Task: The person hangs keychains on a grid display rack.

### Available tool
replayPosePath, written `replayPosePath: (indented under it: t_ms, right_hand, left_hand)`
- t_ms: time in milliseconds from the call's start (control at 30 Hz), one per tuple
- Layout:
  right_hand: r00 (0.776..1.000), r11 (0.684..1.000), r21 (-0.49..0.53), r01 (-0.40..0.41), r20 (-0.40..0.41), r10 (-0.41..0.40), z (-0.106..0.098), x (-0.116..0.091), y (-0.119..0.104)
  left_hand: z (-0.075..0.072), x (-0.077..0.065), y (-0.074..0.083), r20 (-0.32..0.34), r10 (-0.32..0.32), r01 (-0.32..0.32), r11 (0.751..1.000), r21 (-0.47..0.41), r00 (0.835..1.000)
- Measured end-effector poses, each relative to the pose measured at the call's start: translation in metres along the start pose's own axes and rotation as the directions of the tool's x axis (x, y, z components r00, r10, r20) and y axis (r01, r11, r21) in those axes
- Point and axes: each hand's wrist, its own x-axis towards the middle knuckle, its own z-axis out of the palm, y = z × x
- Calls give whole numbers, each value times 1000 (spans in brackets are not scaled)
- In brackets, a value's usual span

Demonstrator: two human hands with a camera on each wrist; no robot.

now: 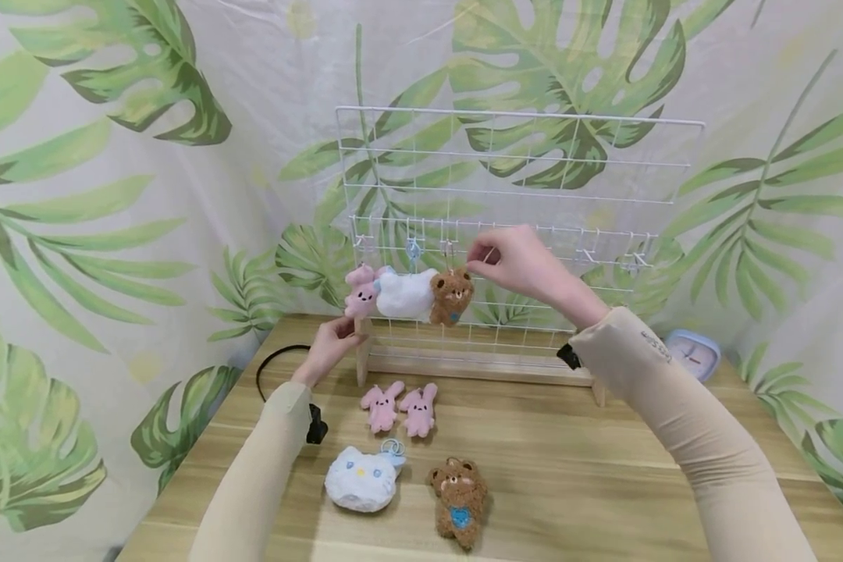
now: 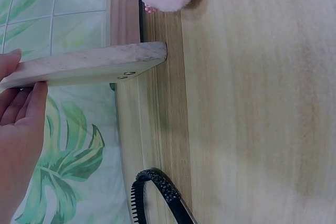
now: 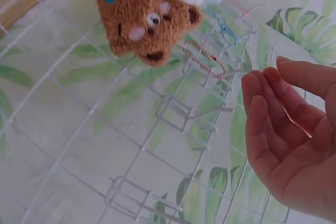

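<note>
My left hand (image 1: 329,347) grips the wooden end post (image 2: 89,65) of a white wire grid rack (image 1: 520,119), thumb on one side and fingers on the other. A brown bear plush (image 1: 453,297) with a blue patch hangs by its beaded loop (image 3: 203,59) from a hook on the grid. Just beside that hook is my right hand (image 3: 294,135), its fingers loosely bent, with nothing visible held. Left of the bear hang a white plush (image 1: 405,293), its face turned away, and a pink bunny plush (image 1: 361,292).
On the wooden table (image 1: 555,468) lie two pink bunnies (image 1: 382,407), a white cat-faced plush (image 1: 362,480) and another brown bear (image 1: 460,502). Bare hooks (image 1: 586,256) stand out on the grid's right side. A black headband (image 2: 163,187) lies left; a blue clock (image 1: 692,353) stands right.
</note>
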Motion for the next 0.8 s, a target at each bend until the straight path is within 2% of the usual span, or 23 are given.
replayPosePath:
  t_ms: [100,167,333,400,533,633,800]
  right_hand:
    - [999,1000,22,22,38,-23,13,-13,-2]
    - [997,999,36,38,68,-40,25,-22,-2]
    - [988,996,75,52,143,-62,67,-40,6]
    - [984,995,85,57,164,-70,86,-44,12]
    - [976,992,105,69,200,-89,125,-49,23]
    - [970,992,124,37,236,-65,153,-50,32]
    - [959,989,105,-103,274,71,195,-48,50]
  left_hand:
    - [0,1,1,5,5,-5,1000,-4,1000]
    - [0,-1,8,14,-1,2,1000,-14,1000]
    - [0,-8,22,23,-20,21,999,-33,1000]
    - [0,-7,20,25,-14,15,999,-34,1000]
    - [0,-3,8,13,-6,6,1000,-12,1000]
    - [0,1,-2,-7,-1,1,1000,7,1000]
    - [1,4,-6,-15,7,-7,1000,22,1000]
